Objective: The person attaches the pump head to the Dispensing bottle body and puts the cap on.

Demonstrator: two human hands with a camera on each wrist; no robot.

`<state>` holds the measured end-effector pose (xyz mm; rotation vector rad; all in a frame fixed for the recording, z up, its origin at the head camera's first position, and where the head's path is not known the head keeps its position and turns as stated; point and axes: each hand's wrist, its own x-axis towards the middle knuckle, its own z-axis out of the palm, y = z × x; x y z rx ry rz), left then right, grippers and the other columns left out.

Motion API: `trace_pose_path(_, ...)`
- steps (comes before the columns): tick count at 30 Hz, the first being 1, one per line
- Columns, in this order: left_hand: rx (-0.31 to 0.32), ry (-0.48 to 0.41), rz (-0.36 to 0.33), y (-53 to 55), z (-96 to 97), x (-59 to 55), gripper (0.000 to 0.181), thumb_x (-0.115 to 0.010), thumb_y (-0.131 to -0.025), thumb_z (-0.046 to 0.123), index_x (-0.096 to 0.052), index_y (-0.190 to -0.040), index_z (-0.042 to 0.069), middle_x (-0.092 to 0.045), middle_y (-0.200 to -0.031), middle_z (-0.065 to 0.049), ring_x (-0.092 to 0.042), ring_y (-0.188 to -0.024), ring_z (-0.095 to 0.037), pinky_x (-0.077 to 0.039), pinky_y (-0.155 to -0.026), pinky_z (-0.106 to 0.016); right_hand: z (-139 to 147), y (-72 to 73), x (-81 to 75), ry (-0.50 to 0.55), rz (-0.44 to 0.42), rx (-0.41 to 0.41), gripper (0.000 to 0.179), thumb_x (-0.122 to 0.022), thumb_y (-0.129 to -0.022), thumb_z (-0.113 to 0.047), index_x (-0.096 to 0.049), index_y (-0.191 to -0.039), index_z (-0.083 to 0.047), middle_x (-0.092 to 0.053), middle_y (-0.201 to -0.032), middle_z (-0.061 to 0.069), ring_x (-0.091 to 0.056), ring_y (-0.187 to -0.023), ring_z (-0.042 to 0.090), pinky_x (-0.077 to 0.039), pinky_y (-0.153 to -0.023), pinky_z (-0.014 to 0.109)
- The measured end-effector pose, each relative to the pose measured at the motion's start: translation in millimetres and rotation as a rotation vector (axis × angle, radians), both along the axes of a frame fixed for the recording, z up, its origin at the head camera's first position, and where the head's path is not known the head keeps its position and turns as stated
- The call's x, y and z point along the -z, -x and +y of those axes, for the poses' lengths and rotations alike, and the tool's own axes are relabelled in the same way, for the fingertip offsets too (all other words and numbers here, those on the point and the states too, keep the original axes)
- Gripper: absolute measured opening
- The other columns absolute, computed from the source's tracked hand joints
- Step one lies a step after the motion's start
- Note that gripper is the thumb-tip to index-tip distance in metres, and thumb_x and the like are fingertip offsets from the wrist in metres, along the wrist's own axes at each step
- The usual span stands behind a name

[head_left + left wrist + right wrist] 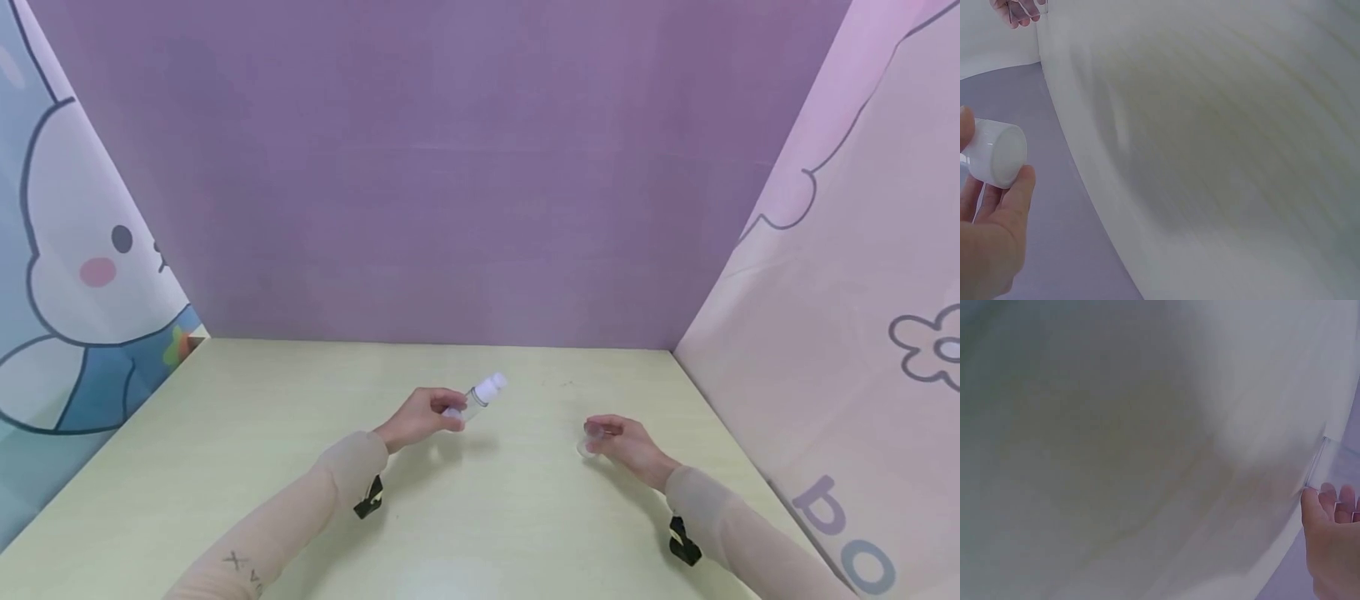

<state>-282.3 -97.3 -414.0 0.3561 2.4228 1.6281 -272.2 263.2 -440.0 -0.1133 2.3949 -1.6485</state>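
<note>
Near the middle of the table, my left hand (423, 417) grips a small bottle (474, 403) with a clear body and a white top. The bottle is tilted, its top pointing up and to the right. In the left wrist view its white, round base (1009, 156) sits between thumb and fingers. To the right, my right hand (630, 446) pinches a clear plastic piece (584, 448) low over the table. The right wrist view shows this piece (1340, 464) as see-through with a straight edge, the fingers visible through it. The two hands are apart.
The pale wooden table (480, 533) stretches under both arms. A purple panel (450, 183) rises along its back edge. Printed curtains hang at the left (97, 208) and right (847, 333) sides. Each sleeve has a black device strapped below the wrist.
</note>
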Motion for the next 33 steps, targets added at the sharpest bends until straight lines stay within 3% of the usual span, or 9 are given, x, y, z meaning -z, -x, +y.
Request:
trace_pose_path(16,-0.002,0.001,0.0,-1.3,-0.2,0.2,0.035,-0.072,-0.078,0.013,-0.064,-0.112,0.012,-0.062,-0.117,-0.008,-0.057,-0.107,-0.023,-0.047,-0.089,-0.039,1.0,2.9,0.0,0.015,0.011,0.019,0.058,-0.066,-0.083,-0.013,-0.042,-0.132,0.003,-0.048,-0.133,0.02,-0.046,-0.122,0.03,-0.038,-0.101,0.038)
trace_pose_path(21,-0.004,0.004,0.003,-0.8,-1.4,2.5,0.034,-0.072,-0.078,0.014,-0.064,-0.111,0.012,-0.062,-0.117,-0.008,-0.057,-0.107,-0.022,-0.047,-0.089,-0.039,0.7,4.9,-0.8,0.04,0.0,0.019,0.061,-0.067,-0.082,-0.015,-0.041,-0.134,0.001,-0.046,-0.135,0.018,-0.045,-0.123,0.028,-0.037,-0.103,0.038)
trace_pose_path(33,-0.01,0.005,-0.004,-1.8,-0.4,3.8,0.034,-0.072,-0.077,0.013,-0.065,-0.11,0.011,-0.062,-0.117,-0.007,-0.057,-0.106,-0.022,-0.047,-0.09,-0.041,-2.1,10.0,-8.9,0.073,0.065,0.044,0.067,-0.07,-0.079,-0.022,-0.04,-0.136,-0.004,-0.044,-0.138,0.017,-0.045,-0.124,0.027,-0.031,-0.106,0.042)
